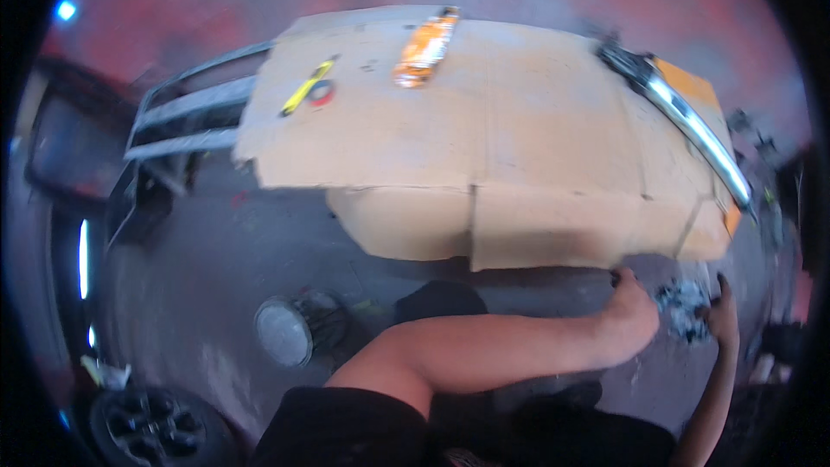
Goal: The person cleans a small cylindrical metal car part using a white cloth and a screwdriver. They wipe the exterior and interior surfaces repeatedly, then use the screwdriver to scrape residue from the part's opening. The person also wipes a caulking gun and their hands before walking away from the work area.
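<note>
At the right, a crumpled grey, black and white bundle [683, 310] lies between my hands; its kind is blurred. My right hand [723, 316] is at its right edge, one finger stretched upward and the others curled against the bundle. My left arm reaches across to the right, and my left hand [631, 316] is just left of the bundle, below the cardboard's near edge. Dark fingertips show at its top, while its other fingers are hidden. Whether it touches the bundle I cannot tell.
Cardboard [553, 130] covers a metal-framed bench [194, 112]. On it lie a yellow cutter knife [303, 91], a roll of red tape [321, 92], an orange-and-white packet [425, 50] and a long, shiny curved strip [696, 130]. A bucket [284, 333] and a wheel [160, 428] stand at lower left.
</note>
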